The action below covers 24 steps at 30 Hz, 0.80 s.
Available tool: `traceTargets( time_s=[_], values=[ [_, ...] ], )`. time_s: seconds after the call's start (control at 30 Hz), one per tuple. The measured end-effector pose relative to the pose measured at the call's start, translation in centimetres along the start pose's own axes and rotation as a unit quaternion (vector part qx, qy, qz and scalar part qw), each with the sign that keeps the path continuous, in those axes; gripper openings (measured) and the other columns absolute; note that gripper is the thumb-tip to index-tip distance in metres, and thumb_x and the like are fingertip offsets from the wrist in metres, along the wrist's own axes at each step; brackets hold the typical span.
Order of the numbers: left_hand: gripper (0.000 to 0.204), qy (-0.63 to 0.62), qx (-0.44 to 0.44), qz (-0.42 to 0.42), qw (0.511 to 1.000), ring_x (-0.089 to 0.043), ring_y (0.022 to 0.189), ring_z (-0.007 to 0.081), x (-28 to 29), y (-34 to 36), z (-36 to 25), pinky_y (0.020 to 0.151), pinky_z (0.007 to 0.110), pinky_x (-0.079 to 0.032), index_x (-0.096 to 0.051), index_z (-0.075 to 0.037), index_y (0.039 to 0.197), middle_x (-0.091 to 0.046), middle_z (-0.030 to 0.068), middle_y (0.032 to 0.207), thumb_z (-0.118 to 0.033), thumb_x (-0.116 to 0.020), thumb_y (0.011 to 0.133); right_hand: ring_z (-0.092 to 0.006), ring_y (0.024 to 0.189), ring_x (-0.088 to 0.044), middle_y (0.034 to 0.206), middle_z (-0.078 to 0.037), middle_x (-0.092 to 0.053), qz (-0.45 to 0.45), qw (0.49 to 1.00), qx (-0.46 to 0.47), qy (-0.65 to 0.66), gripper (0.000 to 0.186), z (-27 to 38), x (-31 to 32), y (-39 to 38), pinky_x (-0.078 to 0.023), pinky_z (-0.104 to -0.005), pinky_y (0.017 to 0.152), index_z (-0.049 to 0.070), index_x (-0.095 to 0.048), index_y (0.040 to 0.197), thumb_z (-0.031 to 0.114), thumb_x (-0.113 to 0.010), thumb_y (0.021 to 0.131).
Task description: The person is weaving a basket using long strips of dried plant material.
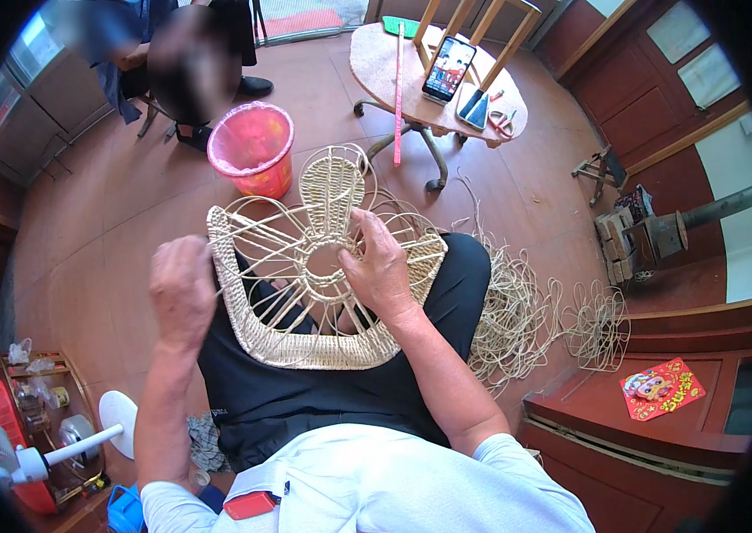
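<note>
A woven piece of pale straw-coloured cord (318, 353) lies across my lap, with a thick braided border on its left, near and right sides. At its middle is a small round ring (326, 290), from which loose strands fan out. A leaf-shaped woven panel (330, 188) stands up on the far side of the ring. My right hand (378, 268) grips the work beside the ring, thumb at the ring's edge and fingers at the panel's base. Next to the left border, my left hand (182, 282) is closed, apparently on a strand running toward the middle.
Tangled cord coils (518, 311) lie on the floor to my right. Beyond the work stands a pink-lined red bucket (252, 160). A round wheeled table (376, 67) holds a phone (449, 69), scissors (502, 124) and a ruler (398, 98). Someone sits at far left; a white fan (65, 446) is near left.
</note>
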<state>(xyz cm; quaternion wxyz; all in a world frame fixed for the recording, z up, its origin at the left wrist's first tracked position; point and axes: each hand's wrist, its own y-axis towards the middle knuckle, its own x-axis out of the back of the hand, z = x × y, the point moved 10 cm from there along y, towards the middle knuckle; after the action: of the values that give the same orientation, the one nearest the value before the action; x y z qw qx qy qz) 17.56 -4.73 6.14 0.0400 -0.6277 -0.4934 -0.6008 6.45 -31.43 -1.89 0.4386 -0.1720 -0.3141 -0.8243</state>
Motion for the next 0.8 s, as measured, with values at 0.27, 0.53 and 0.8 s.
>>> traceTargets(
  time_s=[0.27,0.53,0.8],
  values=[
    [0.024,0.187,0.306,0.027,0.933,-0.065,0.090,0.0462,15.5,-24.0,34.9,0.086,0.056,-0.052,-0.063,-0.002,0.107,-0.068,0.0257,0.096,-0.025,-0.063,0.110,-0.0379,0.109,-0.075,0.129,-0.020,-0.072,-0.024,0.999,0.025,-0.006,0.062,0.4,0.9,0.6,-0.062,-0.0456,0.097,0.002,-0.061,0.145,0.002,-0.082,0.087],
    [0.055,0.382,0.530,0.249,0.716,-0.070,0.128,0.0526,24.4,-36.0,44.0,0.107,0.059,-0.057,-0.069,-0.003,0.148,-0.073,0.0303,0.142,-0.034,-0.071,0.104,-0.0458,0.112,-0.074,0.131,-0.023,-0.070,0.012,0.999,-0.019,0.030,0.063,-0.9,-0.2,0.4,-0.063,-0.0519,0.096,0.006,-0.058,0.147,0.004,-0.081,0.088],
    [0.022,0.016,0.059,0.064,0.996,-0.073,0.116,0.0318,2.4,-2.6,1.5,0.103,0.044,-0.055,-0.080,-0.005,0.123,-0.080,0.0132,0.119,-0.019,-0.074,0.106,-0.0411,0.121,-0.064,0.136,-0.019,-0.061,-0.058,0.995,0.063,-0.047,0.069,1.6,1.7,-0.2,-0.058,-0.0500,0.101,0.008,-0.059,0.149,0.002,-0.085,0.085]
  ],
)
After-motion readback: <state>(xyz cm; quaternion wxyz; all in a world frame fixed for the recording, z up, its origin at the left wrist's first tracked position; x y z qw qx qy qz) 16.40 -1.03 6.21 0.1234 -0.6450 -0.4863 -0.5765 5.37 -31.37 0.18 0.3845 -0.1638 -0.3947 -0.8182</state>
